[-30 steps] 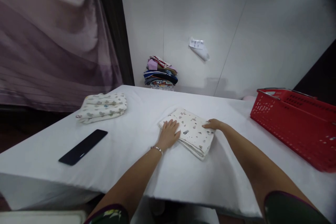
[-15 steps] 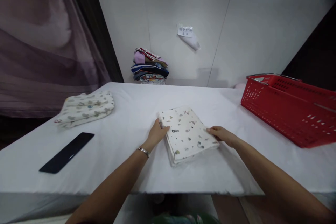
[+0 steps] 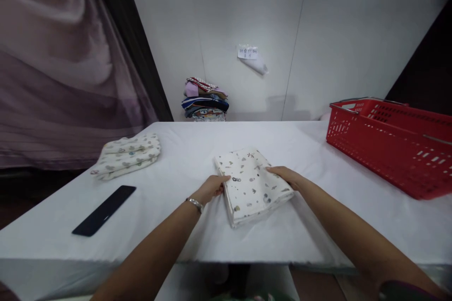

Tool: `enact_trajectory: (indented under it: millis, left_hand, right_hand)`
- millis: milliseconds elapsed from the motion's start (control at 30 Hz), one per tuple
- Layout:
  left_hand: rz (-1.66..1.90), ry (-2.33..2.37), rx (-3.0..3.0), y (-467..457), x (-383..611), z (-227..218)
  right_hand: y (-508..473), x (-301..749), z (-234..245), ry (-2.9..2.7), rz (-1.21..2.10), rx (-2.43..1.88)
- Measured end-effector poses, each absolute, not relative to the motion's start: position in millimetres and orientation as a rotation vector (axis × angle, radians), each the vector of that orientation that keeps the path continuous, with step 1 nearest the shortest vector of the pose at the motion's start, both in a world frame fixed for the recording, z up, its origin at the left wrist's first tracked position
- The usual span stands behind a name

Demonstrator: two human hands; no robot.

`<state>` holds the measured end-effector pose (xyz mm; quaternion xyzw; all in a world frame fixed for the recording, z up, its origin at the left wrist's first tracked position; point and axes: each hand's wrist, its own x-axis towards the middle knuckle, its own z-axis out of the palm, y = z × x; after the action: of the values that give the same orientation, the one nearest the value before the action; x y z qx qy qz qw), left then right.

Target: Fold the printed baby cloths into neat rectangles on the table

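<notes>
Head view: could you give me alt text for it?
A person's left hand and right hand hold opposite sides of a folded white patterned cloth on a white-draped table. At left lie a rumpled white patterned cloth and a flat black rectangular object; at right, a red plastic basket.

pale panelled wall (image 3: 339,33) | mauve curtain (image 3: 45,70) left | white-covered table (image 3: 180,160) | muted light

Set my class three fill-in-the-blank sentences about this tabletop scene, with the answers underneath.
1. The shiny silver bracelet circles the person's ____ wrist.
2. Counting the left hand and the right hand, ____ hands touch the nearer folded, white, patterned cloth.
3. The large, perforated, rectangular basket is coloured ____.
Answers: left; two; red.
</notes>
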<state>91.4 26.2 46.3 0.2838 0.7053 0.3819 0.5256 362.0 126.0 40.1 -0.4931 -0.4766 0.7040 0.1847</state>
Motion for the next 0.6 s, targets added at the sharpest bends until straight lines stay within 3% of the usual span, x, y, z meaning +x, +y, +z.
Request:
enact_trajectory:
  millis: [200, 433, 600]
  left_hand:
    - [0.934, 1.633, 0.693, 23.5, 95.4, 52.3]
    - [1.030, 1.562, 0.618, 20.0, 90.8, 43.0]
    - [1.053, 1.502, 0.624, 20.6, 85.1, 31.2]
  right_hand:
    - [111.7, 350.7, 51.5, -1.567, 1.718, -1.365]
    - [61.8, 305.4, 95.3, -2.502, 0.584, -1.420]
    - [8.1, 254.4, 102.0, -2.661, 0.138, -1.278]
